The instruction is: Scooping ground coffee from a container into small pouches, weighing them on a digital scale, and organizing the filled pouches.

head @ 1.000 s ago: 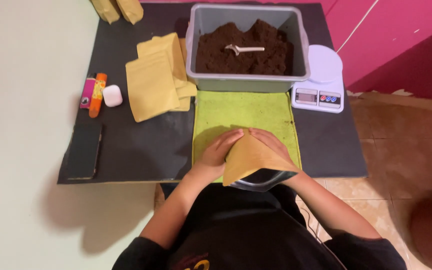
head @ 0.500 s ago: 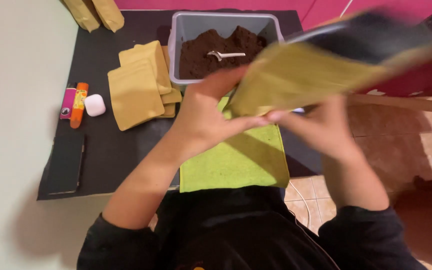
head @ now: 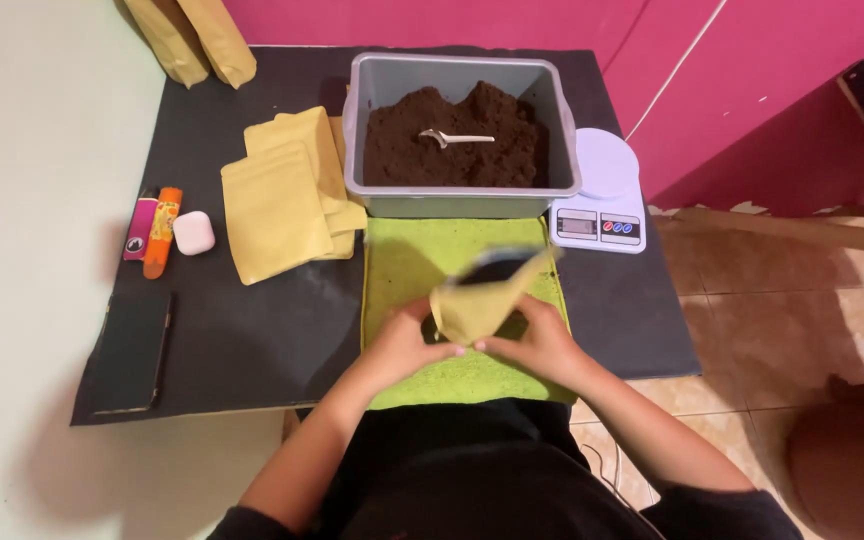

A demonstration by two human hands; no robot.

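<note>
While both hands pinch its lower end, the pouch (head: 480, 300) stands over the green cloth (head: 402, 260), held clear of it as far as the head view shows. The left hand (head: 402, 345) closes thumb and fingers on the pouch's lower left corner; the right hand (head: 542, 345) grips the lower right edge, the two nearly touching below it.

Just past the grip, on the far side, sits the grey bin (head: 460, 195) of dark soil with a spoon (head: 455, 137) lying in it. To the right of the grip and a little farther off is the white scale (head: 602, 200); to the left, well apart, lies a stack of flat pouches (head: 287, 200).

The pouch's long axis runs from the grip up and away, tilted toward the right, with its dark open mouth pointing at the bin and scale. Since the hold is only at the bottom, the top could flop over or fold shut, and a further tilt might spill anything inside onto the cloth.
</note>
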